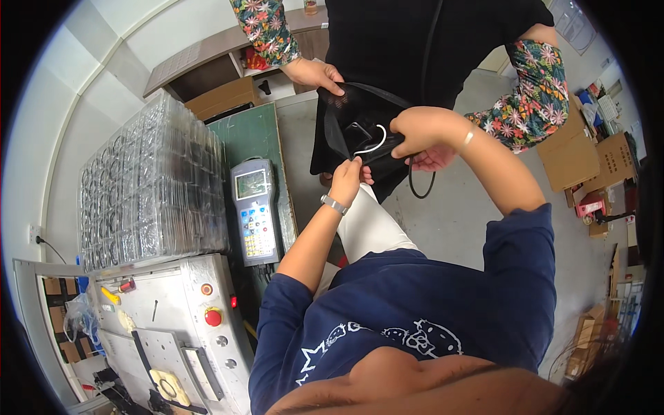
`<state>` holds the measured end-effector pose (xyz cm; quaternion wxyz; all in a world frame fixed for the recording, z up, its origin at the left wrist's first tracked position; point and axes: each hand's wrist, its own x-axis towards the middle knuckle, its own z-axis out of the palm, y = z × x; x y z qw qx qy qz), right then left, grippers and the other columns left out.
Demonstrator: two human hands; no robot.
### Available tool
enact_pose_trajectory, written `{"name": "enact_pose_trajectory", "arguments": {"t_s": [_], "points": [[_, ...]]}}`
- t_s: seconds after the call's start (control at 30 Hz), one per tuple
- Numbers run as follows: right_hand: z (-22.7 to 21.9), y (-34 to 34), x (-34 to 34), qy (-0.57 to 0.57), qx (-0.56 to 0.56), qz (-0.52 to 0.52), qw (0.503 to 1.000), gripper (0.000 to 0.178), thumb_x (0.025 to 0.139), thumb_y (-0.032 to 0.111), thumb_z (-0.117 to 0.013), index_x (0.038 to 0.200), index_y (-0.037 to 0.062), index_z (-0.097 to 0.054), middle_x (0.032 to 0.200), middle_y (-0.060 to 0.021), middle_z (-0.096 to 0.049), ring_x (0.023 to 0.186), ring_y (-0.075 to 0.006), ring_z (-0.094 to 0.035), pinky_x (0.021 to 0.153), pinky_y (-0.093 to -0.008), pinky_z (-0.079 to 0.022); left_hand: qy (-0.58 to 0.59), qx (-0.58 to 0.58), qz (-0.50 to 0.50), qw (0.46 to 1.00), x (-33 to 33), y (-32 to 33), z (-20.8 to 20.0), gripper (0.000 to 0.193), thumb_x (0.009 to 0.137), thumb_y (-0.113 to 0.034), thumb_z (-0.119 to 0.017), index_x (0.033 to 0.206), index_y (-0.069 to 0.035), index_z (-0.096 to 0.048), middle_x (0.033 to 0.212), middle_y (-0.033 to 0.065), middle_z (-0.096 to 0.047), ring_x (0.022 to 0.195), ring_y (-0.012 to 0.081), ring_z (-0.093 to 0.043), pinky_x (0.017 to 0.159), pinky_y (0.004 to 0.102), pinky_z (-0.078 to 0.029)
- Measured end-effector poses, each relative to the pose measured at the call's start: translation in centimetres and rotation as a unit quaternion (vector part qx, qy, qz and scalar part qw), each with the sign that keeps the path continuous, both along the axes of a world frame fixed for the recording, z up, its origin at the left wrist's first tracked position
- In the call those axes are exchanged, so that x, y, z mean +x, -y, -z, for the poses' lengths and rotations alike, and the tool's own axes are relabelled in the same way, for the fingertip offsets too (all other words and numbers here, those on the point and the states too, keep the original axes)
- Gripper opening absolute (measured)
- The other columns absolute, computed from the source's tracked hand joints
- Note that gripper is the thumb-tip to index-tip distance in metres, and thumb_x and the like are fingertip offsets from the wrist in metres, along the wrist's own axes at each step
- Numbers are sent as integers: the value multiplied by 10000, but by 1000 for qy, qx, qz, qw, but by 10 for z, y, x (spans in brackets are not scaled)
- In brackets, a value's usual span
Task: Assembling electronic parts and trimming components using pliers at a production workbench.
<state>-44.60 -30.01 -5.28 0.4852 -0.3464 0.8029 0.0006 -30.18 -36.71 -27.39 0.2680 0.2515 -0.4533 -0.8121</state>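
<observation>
A black bag [365, 102] with a mesh-like lining hangs open in front of me. My left hand [348, 182] is closed on its near rim, beside one end of a white curved cord or hook [374, 144]. My right hand [427, 131] is closed, thumb and fingers pinching the bag's right edge. Inside the opening lies a small dark flat item [357, 131], partly hidden. Another person's hand [317, 75] grips the far left rim. That person's other hand [436, 159] is beneath my right hand, mostly covered by it.
On the left, stacked clear plastic trays [152, 180] stand behind a machine [190, 297] with a red button. A grey handheld controller [254, 211] lies on a green-topped table [266, 131]. Cardboard boxes [570, 162] stand at the right. The other person, in black, stands close opposite me.
</observation>
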Motion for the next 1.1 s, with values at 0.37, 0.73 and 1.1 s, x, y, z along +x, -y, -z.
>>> {"name": "enact_pose_trajectory", "arguments": {"t_s": [0.37, 0.73, 1.1], "points": [[6, -111, 4, -393, -384, -347, 760, 362, 572, 124, -773, 877, -19, -642, 1092, -123, -491, 1035, -287, -513, 816, -348, -486, -1, 14, 13, 1000, -16, 0, -9, 273, 993, -225, -450, 826, -20, -517, 761, 85, -594, 643, 185, -589, 643, 329, -531], [54, -133, 42, -478, -328, -326, 747, 238, 647, 130, -660, 870, 50, -631, 1214, -150, -545, 1026, -292, -509, 852, -364, -398, 14, 4, 4, 1000, -11, -1, -10, 279, 985, -270, -490, 846, -30, -521, 770, 82, -611, 649, 181, -606, 635, 320, -536], [22, 40, 27, -586, -447, -256, 626, 350, 690, 127, -691, 995, 17, -561, 974, -101, -555, 859, -243, -569, 757, -345, -465, -2, -112, 82, 990, -17, 2, -7, 335, 1007, -283, -471, 879, 19, -540, 815, 105, -643, 715, 177, -637, 700, 315, -544]]}}
